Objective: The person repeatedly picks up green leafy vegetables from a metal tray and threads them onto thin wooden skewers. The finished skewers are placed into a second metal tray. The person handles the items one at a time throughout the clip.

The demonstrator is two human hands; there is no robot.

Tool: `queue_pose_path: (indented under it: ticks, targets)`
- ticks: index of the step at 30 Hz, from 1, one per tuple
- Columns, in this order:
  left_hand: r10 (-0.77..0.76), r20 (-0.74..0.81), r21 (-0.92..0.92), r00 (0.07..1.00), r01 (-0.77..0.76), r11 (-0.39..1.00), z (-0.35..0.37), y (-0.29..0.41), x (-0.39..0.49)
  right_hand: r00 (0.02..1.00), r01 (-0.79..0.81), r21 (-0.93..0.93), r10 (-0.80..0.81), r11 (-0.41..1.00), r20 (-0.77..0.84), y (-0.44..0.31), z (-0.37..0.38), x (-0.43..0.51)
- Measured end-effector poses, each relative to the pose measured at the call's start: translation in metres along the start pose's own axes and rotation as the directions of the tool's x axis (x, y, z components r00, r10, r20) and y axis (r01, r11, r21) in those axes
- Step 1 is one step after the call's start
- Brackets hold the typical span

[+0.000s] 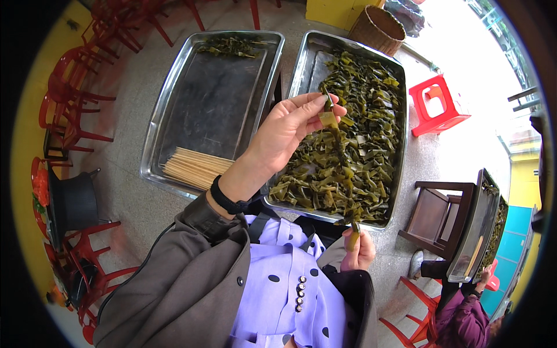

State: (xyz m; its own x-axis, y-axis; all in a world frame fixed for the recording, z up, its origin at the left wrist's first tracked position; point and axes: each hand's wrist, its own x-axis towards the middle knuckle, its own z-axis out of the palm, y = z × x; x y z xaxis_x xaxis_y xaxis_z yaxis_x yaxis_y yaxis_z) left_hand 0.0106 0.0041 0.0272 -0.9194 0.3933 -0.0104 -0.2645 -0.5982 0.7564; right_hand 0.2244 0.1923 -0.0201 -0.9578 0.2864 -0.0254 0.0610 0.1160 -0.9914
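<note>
My left hand (pixel 289 124), with a black band at its wrist, is raised over the right-hand metal tray (pixel 300 65). Thumb and fingers pinch a piece of dark green kelp (pixel 328 118) at the far end of a long row of kelp pieces (pixel 343 167). The row seems to be threaded on a skewer, though the stick itself is hidden. Close to my body, my right hand (pixel 359 252) grips the row's near end. Beneath it, cut kelp (pixel 370 117) fills most of the tray. Bare bamboo skewers (pixel 196 167) lie bundled in the left-hand tray (pixel 204 100).
Loaded kelp skewers (pixel 233 47) lie at the left tray's far end. A woven basket (pixel 377 29) and a red plastic stool (pixel 437 106) stand beyond the right tray. Red chairs (pixel 72 95) line the left. At lower right, a person in purple (pixel 463 319) reaches to another tray (pixel 468 265).
</note>
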Motion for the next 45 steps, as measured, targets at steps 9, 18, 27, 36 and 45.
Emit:
queue_pose_path:
  ticks: [9,18,27,36,45]
  targets:
    - [0.01,0.032,0.094,0.999,-0.013,0.996,0.006,0.001,-0.002,1.0,0.018,-0.027,-0.017,0.999,0.019,-0.003,0.0,0.0]
    - [0.046,0.036,0.168,0.998,-0.052,0.984,0.014,0.006,-0.006,1.0,0.025,-0.072,-0.026,0.997,-0.013,-0.003,0.001,0.0]
    - [0.098,0.085,0.181,0.992,-0.112,0.977,0.019,0.011,-0.01,0.998,0.058,-0.093,-0.058,0.994,0.004,-0.001,-0.001,-0.002]
    - [0.173,0.051,0.24,0.984,-0.18,0.954,0.022,0.011,-0.016,0.996,0.093,-0.105,-0.093,0.99,0.003,-0.001,-0.001,-0.003]
    - [0.182,0.047,0.275,0.982,-0.188,0.943,0.024,0.013,-0.018,0.995,0.103,-0.113,-0.102,0.988,0.019,-0.004,0.001,-0.003]
